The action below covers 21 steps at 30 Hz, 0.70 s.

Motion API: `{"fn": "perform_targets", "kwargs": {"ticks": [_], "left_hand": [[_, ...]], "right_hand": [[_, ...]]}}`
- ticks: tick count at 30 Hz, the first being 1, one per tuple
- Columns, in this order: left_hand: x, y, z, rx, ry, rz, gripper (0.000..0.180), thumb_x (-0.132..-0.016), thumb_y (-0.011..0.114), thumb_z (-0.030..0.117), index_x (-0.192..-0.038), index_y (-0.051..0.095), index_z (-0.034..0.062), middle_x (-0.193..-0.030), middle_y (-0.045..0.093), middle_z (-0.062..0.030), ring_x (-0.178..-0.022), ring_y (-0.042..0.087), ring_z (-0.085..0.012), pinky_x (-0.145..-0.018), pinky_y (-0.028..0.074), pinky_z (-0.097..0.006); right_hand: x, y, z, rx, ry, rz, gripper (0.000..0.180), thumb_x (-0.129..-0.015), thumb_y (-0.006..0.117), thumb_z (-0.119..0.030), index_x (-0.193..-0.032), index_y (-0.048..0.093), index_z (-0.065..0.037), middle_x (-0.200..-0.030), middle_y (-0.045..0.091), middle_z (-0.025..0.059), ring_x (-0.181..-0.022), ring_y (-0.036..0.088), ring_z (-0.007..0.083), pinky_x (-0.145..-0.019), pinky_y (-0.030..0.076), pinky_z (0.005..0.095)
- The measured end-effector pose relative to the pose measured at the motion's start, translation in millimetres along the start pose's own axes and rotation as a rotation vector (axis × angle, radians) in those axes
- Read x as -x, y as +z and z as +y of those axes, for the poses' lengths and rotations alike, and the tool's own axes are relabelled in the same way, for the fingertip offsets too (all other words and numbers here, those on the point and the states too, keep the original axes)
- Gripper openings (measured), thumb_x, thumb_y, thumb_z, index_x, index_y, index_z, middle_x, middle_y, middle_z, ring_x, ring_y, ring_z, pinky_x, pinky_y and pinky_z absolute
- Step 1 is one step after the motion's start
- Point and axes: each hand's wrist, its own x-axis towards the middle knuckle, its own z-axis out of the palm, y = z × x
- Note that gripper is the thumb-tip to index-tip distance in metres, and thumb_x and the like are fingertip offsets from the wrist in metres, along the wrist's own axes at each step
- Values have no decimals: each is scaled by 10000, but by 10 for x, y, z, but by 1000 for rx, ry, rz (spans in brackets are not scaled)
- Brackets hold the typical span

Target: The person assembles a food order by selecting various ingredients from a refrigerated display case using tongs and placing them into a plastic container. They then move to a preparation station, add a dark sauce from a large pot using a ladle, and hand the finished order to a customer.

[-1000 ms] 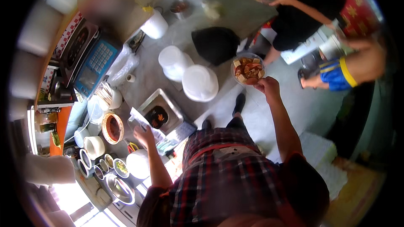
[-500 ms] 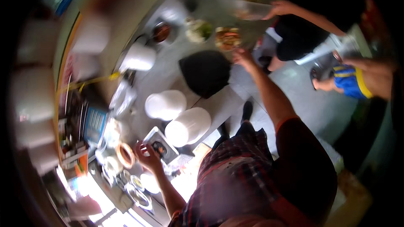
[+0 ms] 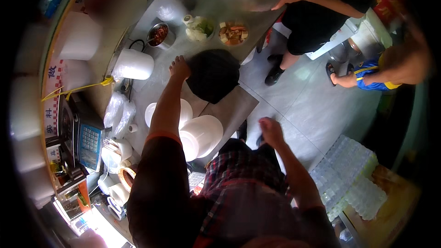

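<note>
Pot [image 3: 169, 42], metal, stands beyond your left hand [image 3: 179, 68], whose fingers are slightly parted; the black bundle [image 3: 212, 77] lies just to its right, chopped food [image 3: 232, 33] farther off. Your right hand [image 3: 272, 131], loosely curled, hangs well apart; whether it grips anything, you cannot tell.

Large grey tiles with thin, pale joints cover the floor [image 3: 305, 110], which looks smooth and faintly shiny. A grey bench [image 3: 241, 105] runs up from the middle, its squared corner jutting over the tiles. Along the left, a curved-looking ledge carries a red-and-white checked strip [image 3: 55, 89]. White glare [image 3: 108, 225] burns out the lower left, while the right side sinks into shadow beside a yellowish-brown surface [image 3: 395, 202]. Red patterned material [image 3: 387, 2] shows at the upper right.
</note>
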Motion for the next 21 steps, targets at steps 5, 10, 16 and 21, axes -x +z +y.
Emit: {"fn": "perform_targets", "kwargs": {"ticks": [5, 10, 16, 21], "left_hand": [[-762, 333, 251, -28, 134, -217, 461, -876, 702, 253, -1291, 636, 62, -1260, 688, -200, -1202, 647, -403, -999, 523, -514], [-1229, 176, -55, 840, 163, -264, 200, -852, 659, 186, -915, 726, 9, -756, 678, -69, -606, 611, -183, -550, 509, -368], [-335, -1322, 684, 1025, 121, -499, 369, -999, 673, 293, -1279, 609, 60, -1190, 682, -63, -993, 680, -185, -862, 585, -425], [-378, -1976, 450, 1296, 148, -539, 365, -989, 692, 240, -1292, 611, 52, -1082, 656, -61, -879, 639, -164, -761, 622, -428]], "right_hand": [[-1148, 1058, -669, 86, -357, 8, 393, -883, 748, -117, -1256, 665, -24, -1168, 700, 175, -1059, 679, 360, -921, 554, 453], [-2126, 1641, -795, 187, -466, 59, 167, -876, 708, -154, -987, 648, -44, -966, 634, 164, -911, 676, 354, -764, 544, 498], [-2057, 604, -941, -9, -136, 121, 202, -886, 684, -159, -1066, 643, -78, -901, 729, 175, -855, 722, 377, -740, 564, 499], [-2134, -692, -1384, -529, -119, -51, 265, -947, 743, -185, -1156, 645, -54, -1002, 672, 45, -876, 650, 117, -740, 529, 277]]}}
